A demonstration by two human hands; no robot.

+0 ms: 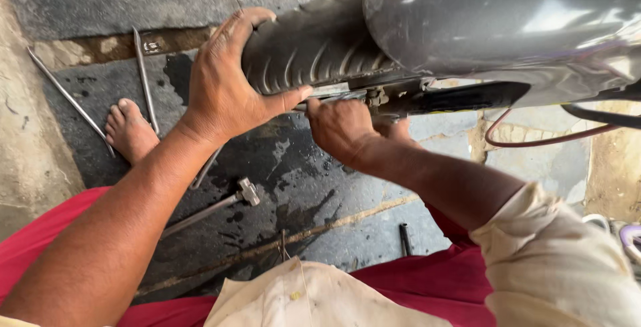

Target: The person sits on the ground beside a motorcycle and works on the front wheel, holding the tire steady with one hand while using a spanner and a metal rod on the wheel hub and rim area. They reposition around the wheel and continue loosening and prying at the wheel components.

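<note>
Two hands (224, 86), perhaps four rods (143, 76)

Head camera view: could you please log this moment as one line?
left hand: pressed on tyre | right hand: gripping tool at wheel hub | hammer: on floor

Bare forearms here, both the left hand (224, 83) and right hand (340, 126) ungloved. A cream sleeve (554, 260) is rolled above the right elbow; below it, red cloth (427, 283) covers the legs. One bare foot (128, 130), no sandal.
</note>
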